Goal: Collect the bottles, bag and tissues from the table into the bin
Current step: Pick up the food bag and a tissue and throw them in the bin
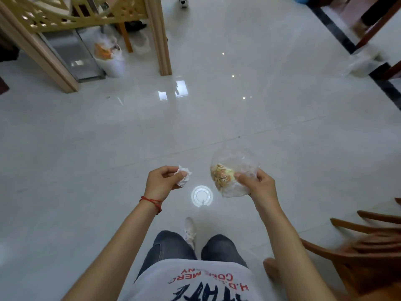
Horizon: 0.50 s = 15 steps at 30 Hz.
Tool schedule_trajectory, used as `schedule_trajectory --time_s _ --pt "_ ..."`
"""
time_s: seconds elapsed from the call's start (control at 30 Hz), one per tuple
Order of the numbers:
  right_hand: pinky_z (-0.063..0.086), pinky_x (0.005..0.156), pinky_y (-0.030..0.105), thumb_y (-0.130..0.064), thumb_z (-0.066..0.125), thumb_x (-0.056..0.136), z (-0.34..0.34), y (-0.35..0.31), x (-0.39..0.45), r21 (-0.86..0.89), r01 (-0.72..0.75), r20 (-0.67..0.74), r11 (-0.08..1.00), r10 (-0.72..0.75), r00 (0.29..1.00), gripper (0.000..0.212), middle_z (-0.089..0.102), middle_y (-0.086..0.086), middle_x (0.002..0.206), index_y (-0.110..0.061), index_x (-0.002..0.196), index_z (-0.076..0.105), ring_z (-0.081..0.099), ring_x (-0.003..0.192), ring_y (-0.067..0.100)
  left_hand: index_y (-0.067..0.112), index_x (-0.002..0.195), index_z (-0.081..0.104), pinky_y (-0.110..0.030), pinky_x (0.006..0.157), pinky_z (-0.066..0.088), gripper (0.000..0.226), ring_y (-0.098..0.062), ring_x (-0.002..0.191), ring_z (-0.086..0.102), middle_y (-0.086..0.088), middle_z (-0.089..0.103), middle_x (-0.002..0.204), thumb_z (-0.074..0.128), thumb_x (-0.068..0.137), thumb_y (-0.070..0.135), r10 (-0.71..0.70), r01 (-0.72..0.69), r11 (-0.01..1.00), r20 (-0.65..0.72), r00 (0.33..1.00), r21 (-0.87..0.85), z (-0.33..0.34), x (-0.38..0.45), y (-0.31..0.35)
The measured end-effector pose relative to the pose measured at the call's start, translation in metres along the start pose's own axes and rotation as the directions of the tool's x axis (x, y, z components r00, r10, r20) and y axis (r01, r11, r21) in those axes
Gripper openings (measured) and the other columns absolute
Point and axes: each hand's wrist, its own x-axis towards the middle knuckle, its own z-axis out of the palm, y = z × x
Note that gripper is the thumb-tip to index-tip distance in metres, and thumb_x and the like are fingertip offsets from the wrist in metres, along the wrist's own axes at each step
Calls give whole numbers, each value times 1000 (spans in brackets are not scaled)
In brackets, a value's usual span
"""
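Observation:
I stand on a glossy tiled floor, both arms held out in front of me. My left hand (161,181) pinches a crumpled white tissue (184,175). My right hand (257,184) grips a clear plastic bag (230,173) with brownish food scraps inside. A white bin (110,59) lined with a plastic bag, with orange waste showing in it, stands far ahead at the upper left beside a wooden lattice partition. No bottles or table are in view.
A wooden partition post (161,40) stands right of the bin. A wooden chair (364,242) sits at my lower right. Another chair and a clear plastic bag (364,61) lie at the upper right. My shoe (190,232) is on the floor below.

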Motion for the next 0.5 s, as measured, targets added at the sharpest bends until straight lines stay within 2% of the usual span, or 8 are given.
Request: schedule_trajectory --time_s 0.13,0.2,0.4,0.5 --pt "43 71 33 -8 76 68 9 -13 30 56 -16 -59 998 19 998 39 57 13 78 15 90 54 55 73 22 -6 94 63 -20 57 57 20 -16 66 61 -11 63 76 69 75 -1 -24 23 1000 47 999 17 9 45 23" --pt "42 71 33 -8 76 68 9 -18 45 71 -22 -87 997 28 996 40 57 12 77 16 91 52 54 72 22 -5 93 63 -19 55 56 19 -19 68 60 -11 63 77 68 75 -2 -30 29 999 83 996 24 19 64 33" --pt "47 72 33 -8 74 70 -5 -33 93 121 -35 -183 992 57 981 37 62 14 80 13 95 56 58 74 21 -4 90 64 -19 55 56 14 -11 59 61 -10 63 73 67 76 -3 -28 11 995 183 983 94 63 116 63" --pt "47 74 36 -8 75 68 -19 -40 118 175 -45 -239 984 87 967 39 64 30 86 13 94 56 58 75 23 -3 88 64 -19 55 56 12 -6 53 61 -10 62 71 67 76 -3 -16 -17 991 236 972 136 93 141 82"
